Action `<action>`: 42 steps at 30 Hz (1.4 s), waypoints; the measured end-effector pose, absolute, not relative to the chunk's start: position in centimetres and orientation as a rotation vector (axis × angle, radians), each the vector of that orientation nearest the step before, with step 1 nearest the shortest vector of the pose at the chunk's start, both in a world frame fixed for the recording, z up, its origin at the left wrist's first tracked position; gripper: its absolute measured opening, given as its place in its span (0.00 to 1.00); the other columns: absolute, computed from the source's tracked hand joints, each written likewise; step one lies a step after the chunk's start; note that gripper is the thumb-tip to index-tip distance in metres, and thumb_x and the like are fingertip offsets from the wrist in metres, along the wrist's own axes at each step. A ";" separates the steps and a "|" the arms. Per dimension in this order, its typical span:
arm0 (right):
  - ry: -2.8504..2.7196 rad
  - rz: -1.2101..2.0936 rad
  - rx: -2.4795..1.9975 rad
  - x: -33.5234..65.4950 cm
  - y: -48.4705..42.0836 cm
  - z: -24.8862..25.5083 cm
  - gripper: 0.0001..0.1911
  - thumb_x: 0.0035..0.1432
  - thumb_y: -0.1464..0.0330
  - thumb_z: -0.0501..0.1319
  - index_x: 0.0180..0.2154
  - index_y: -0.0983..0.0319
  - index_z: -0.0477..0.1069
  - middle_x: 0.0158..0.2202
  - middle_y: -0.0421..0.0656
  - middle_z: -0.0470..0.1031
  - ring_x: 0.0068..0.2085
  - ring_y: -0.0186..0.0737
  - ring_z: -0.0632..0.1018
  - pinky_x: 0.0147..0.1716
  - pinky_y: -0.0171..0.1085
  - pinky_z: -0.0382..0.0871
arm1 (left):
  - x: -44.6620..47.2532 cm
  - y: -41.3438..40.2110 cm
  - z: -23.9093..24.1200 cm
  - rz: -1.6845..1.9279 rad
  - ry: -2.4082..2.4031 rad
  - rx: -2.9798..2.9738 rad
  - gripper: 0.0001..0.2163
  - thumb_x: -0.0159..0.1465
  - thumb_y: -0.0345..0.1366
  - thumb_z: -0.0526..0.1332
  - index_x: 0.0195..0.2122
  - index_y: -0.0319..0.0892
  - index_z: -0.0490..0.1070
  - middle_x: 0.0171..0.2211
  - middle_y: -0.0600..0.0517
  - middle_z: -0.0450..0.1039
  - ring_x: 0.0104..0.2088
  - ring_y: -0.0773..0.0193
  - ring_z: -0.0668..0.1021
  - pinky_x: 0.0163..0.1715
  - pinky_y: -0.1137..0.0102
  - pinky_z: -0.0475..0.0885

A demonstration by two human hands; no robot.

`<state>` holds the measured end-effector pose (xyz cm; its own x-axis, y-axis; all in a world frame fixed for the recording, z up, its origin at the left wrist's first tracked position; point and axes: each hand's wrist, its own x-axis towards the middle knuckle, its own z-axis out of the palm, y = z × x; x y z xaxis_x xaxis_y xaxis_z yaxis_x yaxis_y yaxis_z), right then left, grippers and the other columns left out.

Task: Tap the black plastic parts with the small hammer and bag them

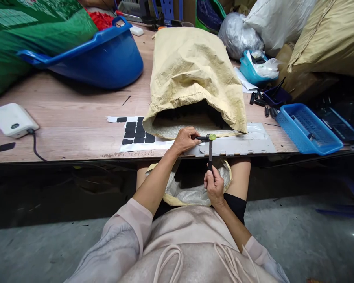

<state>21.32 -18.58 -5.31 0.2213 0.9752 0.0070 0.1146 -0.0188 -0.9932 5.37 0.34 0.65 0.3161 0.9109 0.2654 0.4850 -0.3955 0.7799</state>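
Crosswise — tool [210, 151] over table edge [76, 162], gaping sack [191, 67]

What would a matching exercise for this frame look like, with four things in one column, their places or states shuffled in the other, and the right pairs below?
Things
1. Pale-yellow woven sack
2. White box-shaped device
3. Shallow blue plastic basket
4. Slim black-handled tool

Places or states
A. Left part of the wood-grain tabletop, dark cable attached
B. Mouth open toward the tabletop's near edge
C. Gripped in the right hand
D. Right of the sack, near the tabletop's front edge

Right pairs: 1-B, 2-A, 3-D, 4-C
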 end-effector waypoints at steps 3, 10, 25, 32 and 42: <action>-1.002 1.020 -1.329 21.2 -18.4 -4.8 0.24 0.71 0.53 0.57 0.57 0.63 0.73 0.25 0.34 0.68 0.19 0.30 0.67 0.18 0.32 0.63 | 5.3 0.4 0.6 0.953 1.234 2.023 0.05 0.52 0.31 0.69 0.31 0.41 0.82 0.27 0.54 0.73 0.30 0.64 0.74 0.34 0.69 0.69; -0.786 1.123 -1.236 21.5 -17.8 -4.4 0.25 0.68 0.48 0.58 0.52 0.60 0.73 0.25 0.33 0.69 0.17 0.29 0.68 0.15 0.30 0.63 | 5.2 0.4 0.4 0.944 1.230 2.043 0.04 0.53 0.34 0.69 0.30 0.42 0.81 0.28 0.54 0.74 0.32 0.63 0.74 0.36 0.67 0.69; -0.753 1.281 -1.135 22.6 -16.9 -6.1 0.28 0.65 0.45 0.59 0.49 0.62 0.75 0.23 0.36 0.72 0.18 0.32 0.70 0.16 0.32 0.63 | 4.6 0.0 1.2 0.881 1.234 2.066 0.05 0.54 0.35 0.70 0.31 0.42 0.78 0.28 0.54 0.71 0.33 0.62 0.73 0.35 0.67 0.67; -0.728 1.307 -1.113 22.4 -16.7 -6.4 0.27 0.63 0.44 0.61 0.46 0.61 0.77 0.23 0.37 0.73 0.19 0.32 0.71 0.17 0.31 0.64 | 4.4 0.0 1.2 0.879 1.217 2.046 0.04 0.53 0.34 0.71 0.30 0.42 0.78 0.27 0.55 0.70 0.32 0.63 0.72 0.34 0.69 0.66; -0.689 1.309 -1.085 22.4 -16.6 -6.5 0.26 0.63 0.45 0.61 0.42 0.62 0.77 0.22 0.37 0.71 0.18 0.31 0.69 0.16 0.30 0.62 | 4.0 -3.3 2.4 0.852 1.192 2.219 0.04 0.58 0.35 0.70 0.32 0.43 0.78 0.30 0.52 0.74 0.33 0.62 0.75 0.35 0.68 0.69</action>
<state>22.36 -16.62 -6.46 0.1806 0.9689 -0.1693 -0.4090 -0.0826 -0.9088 4.01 -3.31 2.41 0.4271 0.8542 0.2965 0.5569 -0.5069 0.6580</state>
